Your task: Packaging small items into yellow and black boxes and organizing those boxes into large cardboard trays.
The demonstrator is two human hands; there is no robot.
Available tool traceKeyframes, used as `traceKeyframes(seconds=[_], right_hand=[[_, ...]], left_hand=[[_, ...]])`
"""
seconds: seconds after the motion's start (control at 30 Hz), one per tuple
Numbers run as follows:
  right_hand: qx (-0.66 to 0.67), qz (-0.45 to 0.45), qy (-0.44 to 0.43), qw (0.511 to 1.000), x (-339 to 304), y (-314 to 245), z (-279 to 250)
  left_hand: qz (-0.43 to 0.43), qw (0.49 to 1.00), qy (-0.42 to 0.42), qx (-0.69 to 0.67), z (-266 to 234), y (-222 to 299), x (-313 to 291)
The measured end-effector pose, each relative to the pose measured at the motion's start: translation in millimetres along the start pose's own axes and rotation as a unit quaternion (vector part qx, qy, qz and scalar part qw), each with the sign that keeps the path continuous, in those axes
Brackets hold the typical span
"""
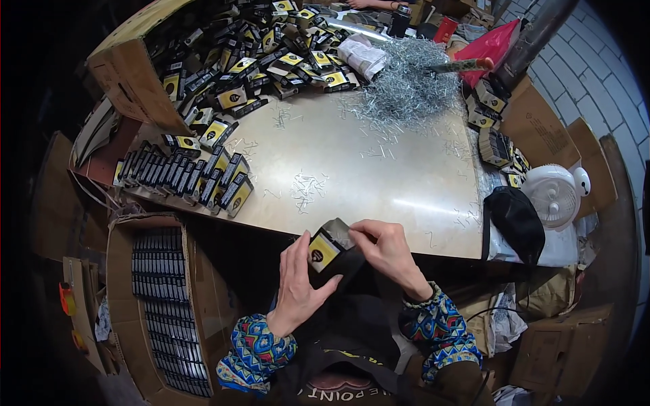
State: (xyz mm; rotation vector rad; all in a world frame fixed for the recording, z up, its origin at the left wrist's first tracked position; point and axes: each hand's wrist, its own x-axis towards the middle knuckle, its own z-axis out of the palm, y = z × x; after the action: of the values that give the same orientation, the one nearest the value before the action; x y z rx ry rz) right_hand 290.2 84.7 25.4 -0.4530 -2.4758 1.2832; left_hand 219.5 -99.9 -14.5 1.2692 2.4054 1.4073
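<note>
A small black and yellow cardboard box (323, 252) is held in front of me, just off the table's near edge. My left hand (296, 287) grips it between the fingers on its left side and the thumb below. The box's grey end, facing up and right, looks open, with a flap raised. At that end my right hand (388, 252) is closed in a pinch. Whether its fingertips hold the flap or some small metal pieces cannot be made out. Past the box, a small scatter of thin metal pins (308, 189) lies on the table (352, 162).
Boxes (196, 177) stand in rows at the table's left, before a heap of boxes (271, 61). A pile of metal pins (413, 81) lies at the back. Right are a white fan (552, 196) and a black bag (516, 220). A carton (122, 271) of packed boxes stands lower left.
</note>
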Motion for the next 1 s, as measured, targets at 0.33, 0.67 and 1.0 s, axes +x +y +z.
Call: traceKeyframes(seconds=[0.33,0.67,1.0], right_hand=[[0.092,0.012,-0.038,0.995,-14,5,13],[0.043,-0.137,0.025,0.989,-40,9,45],[0.165,0.045,0.085,0.982,-41,4,50]], left_hand=[[-0.12,0.99,0.03,-0.066,5,0,-6],[-0.059,0.997,0.024,-0.052,11,-4,-15],[-0.014,1.0,0.018,-0.004,13,-8,-20]])
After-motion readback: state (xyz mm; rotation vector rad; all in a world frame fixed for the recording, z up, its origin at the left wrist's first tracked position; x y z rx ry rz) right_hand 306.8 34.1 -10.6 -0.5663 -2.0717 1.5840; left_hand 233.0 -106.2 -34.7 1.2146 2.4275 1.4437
